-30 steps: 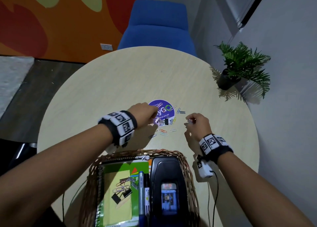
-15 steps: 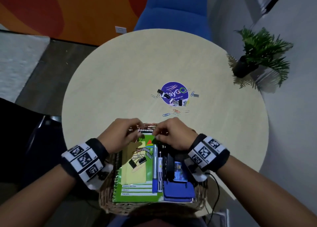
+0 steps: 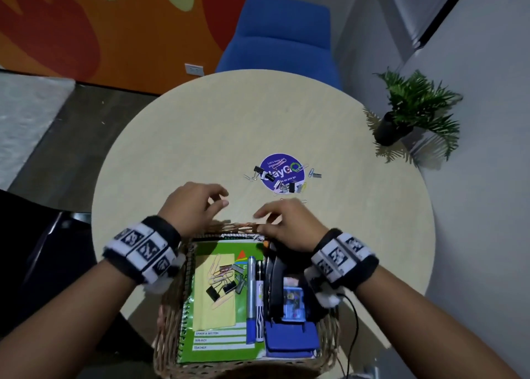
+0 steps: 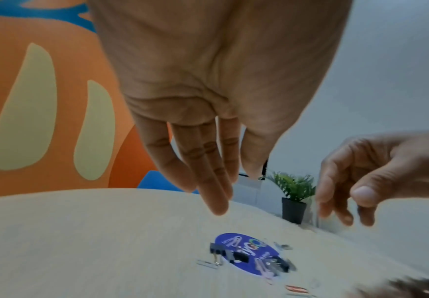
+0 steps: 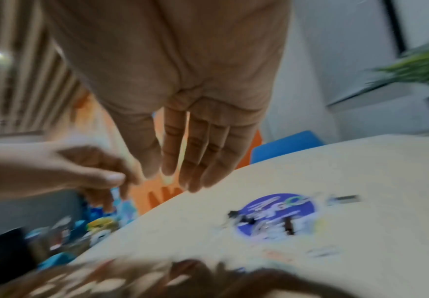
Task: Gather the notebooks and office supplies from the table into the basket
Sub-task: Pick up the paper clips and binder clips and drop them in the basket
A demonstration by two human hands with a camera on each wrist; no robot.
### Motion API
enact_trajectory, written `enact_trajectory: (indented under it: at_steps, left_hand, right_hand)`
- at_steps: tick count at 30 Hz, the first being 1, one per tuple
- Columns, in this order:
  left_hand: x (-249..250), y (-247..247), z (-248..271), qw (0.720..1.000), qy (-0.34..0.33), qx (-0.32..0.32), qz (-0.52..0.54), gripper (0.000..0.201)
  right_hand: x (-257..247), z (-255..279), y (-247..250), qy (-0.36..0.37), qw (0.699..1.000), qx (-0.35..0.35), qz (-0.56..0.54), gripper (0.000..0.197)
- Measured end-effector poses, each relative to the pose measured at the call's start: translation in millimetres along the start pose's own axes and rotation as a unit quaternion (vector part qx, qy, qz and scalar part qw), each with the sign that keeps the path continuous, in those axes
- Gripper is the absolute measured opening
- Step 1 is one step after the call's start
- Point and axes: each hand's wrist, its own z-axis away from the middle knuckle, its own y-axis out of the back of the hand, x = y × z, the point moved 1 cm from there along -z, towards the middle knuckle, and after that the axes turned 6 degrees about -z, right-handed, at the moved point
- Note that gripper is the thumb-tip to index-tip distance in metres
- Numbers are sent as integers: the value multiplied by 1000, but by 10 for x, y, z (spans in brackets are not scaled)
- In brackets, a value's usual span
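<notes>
**Both hands empty above basket's far rim, clips left on table**

While both hands hover over the far rim of the wicker basket (image 3: pixel 169 315), neither holds anything. Left hand (image 3: pixel 192 206): fingers loosely extended, nothing between them; the left wrist view confirms straight, relaxed fingers (image 4: pixel 208 181) above the table (image 3: pixel 177 149). Right hand (image 3: pixel 289 224): fingers relaxed and slightly bent, empty; the right wrist view is blurred but shows an open palm.

Basket sits at the near table edge. Inside:
- green spiral notebook (image 3: pixel 218 335) lying flat, left side
- yellow pad (image 3: pixel 206 307) on top of the notebook
- paper clips and binder clips (image 3: pixel 222 281) piled on the pad
- two markers (image 3: pixel 255 292) side by side, right of the pad
- black stapler (image 3: pixel 276 287) right of the markers
- small blue box (image 3: pixel 294 304) next to the stapler
- blue item (image 3: pixel 291 340) at the near right corner, can't tell what it is

On the table, beyond the hands: loose clips (image 3: pixel 284 185) scattered on and around a round purple sticker (image 3: pixel 282 169). A few more lie just beside it, right and left.

Potted plant (image 3: pixel 413 112) at the table's right edge. Blue chair (image 3: pixel 281 34) behind the table.
</notes>
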Motion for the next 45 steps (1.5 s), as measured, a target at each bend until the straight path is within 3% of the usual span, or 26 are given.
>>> enact_trajectory:
  at_steps: [2, 6, 10, 15, 20, 23, 24, 26, 29, 31, 34, 41, 45]
  left_hand:
    - [39, 83, -313, 1000, -2, 8, -22, 22]
    - [22, -63, -1018, 997, -6, -44, -71, 28]
    - [125, -393, -1483, 992, -33, -75, -96, 35]
    - [296, -722, -1841, 985, -19, -124, -121, 31]
    - [289, -836, -2077, 972, 4, -147, -185, 26]
    - [360, -786, -2110, 962, 11, -176, -208, 6]
    - [357, -780, -2110, 960, 12, -181, -214, 12]
    - [320, -781, -2092, 956, 20, -188, -224, 16]
    - [346, -618, -1985, 970, 22, -142, -198, 13]
    - [376, -440, -1895, 981, 16, -114, -159, 22]
    - [354, -161, -1644, 994, 4, -73, -82, 29]
    - [78, 84, -475, 989, 13, -53, 136, 8]
    - [-131, -116, 202, 978, 62, -81, 183, 8]
  right_hand:
    - [255, -174, 332, -32, 996, 70, -34, 19]
    - [954, -536, 825, -137, 975, 169, 48, 30]
    - [1381, -778, 854, -187, 966, 125, 130, 41]
    - [1519, -928, 753, -194, 962, 98, 164, 32]
    - [1545, -967, 660, -203, 952, 114, 200, 19]
    - [1576, -878, 587, -198, 947, 132, 216, 21]
    - [1577, -840, 568, -192, 946, 135, 222, 21]
    - [1577, -774, 543, -184, 945, 140, 232, 21]
    - [1532, -690, 540, -189, 942, 152, 233, 20]
    - [1480, -642, 556, -190, 942, 164, 224, 21]
    - [1410, -599, 587, -182, 957, 179, 140, 31]
    - [1115, -481, 633, -100, 976, 175, -83, 17]
    - [660, -346, 533, -35, 987, 92, -123, 18]
